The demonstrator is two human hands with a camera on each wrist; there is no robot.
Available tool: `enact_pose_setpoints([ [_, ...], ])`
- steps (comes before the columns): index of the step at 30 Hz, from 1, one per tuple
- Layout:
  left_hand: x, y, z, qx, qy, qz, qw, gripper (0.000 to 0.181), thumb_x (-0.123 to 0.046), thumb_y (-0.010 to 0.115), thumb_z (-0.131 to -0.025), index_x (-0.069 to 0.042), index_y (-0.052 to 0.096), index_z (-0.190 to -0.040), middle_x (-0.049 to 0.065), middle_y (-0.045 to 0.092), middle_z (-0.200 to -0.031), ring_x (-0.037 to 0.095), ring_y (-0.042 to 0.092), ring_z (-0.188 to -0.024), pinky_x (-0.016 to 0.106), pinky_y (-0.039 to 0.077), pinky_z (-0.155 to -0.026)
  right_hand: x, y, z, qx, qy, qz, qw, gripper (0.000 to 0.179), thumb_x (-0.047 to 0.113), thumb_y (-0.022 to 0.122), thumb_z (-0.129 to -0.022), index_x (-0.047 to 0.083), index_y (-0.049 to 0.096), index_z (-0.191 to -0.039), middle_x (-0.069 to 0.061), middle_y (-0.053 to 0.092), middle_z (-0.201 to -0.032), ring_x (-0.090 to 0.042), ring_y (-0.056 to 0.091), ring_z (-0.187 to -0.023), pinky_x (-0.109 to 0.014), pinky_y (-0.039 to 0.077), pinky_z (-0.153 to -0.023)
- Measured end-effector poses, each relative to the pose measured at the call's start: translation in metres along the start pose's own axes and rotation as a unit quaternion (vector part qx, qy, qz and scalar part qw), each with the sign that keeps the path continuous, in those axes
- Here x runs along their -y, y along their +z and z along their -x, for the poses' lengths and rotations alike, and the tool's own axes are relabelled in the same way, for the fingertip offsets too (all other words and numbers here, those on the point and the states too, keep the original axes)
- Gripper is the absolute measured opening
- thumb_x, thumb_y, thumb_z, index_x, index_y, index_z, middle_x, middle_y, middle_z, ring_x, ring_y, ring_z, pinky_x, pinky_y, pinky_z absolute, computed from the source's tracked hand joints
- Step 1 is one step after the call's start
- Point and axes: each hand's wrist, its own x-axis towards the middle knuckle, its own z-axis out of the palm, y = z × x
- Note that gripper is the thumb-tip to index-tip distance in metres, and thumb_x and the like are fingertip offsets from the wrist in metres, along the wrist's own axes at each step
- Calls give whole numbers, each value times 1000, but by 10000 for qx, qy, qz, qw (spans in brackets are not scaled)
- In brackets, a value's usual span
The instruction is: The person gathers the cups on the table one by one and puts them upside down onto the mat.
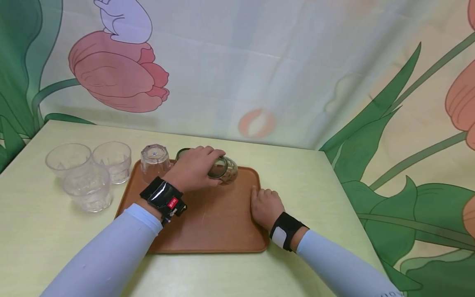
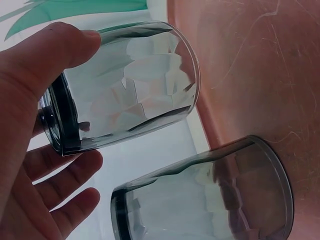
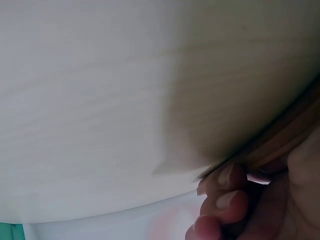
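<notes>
My left hand [image 1: 194,168] grips a dark-tinted glass [image 1: 228,171] by its base, over the far side of a brown tray [image 1: 208,227]. In the left wrist view, the held glass [image 2: 135,85] leans with its mouth toward the tray. Beside it, a second tinted glass [image 2: 200,200] stands upside down on the tray; in the head view the hand mostly hides it. My right hand [image 1: 268,208] holds the tray's right edge, fingers curled at the rim [image 3: 285,137] in the right wrist view. An upside-down clear glass [image 1: 154,159] stands at the tray's far left corner.
Three clear glasses stand upright on the pale table [image 1: 304,185] left of the tray, the nearest [image 1: 89,189] close to its left edge. A printed curtain [image 1: 222,74] with flowers and leaves hangs behind the table and along its right side.
</notes>
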Motion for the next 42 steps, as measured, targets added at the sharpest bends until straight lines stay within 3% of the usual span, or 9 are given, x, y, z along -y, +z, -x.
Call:
enact_pose_setpoints([
  [19, 6, 13, -4, 139, -44, -96, 9998, 81, -51, 79, -79, -10, 51, -143, 13, 63, -126, 31, 60, -112, 46, 52, -96, 0, -10, 1, 268, -42, 168, 9995, 43, 21, 43, -104, 3, 56, -141, -10, 63, -82, -23, 59, -69, -34, 53, -62],
  [26, 10, 18, -3, 93, -116, -138, 9998, 82, -50, 79, -79, -9, 51, -143, 13, 64, -123, 31, 60, -111, 46, 50, -97, 0, -10, 1, 159, -23, 181, 9997, 43, 21, 44, -103, 3, 57, -140, -10, 61, -79, -22, 58, -67, -34, 52, -60],
  [42, 9, 19, -4, -51, -366, -79, 9993, 81, -51, 77, -81, -8, 50, -144, 14, 65, -124, 34, 58, -118, 50, 39, -111, 2, -6, 1, 211, 2, 236, 9995, 43, 21, 43, -104, 4, 57, -141, -11, 63, -82, -24, 60, -71, -35, 54, -64],
])
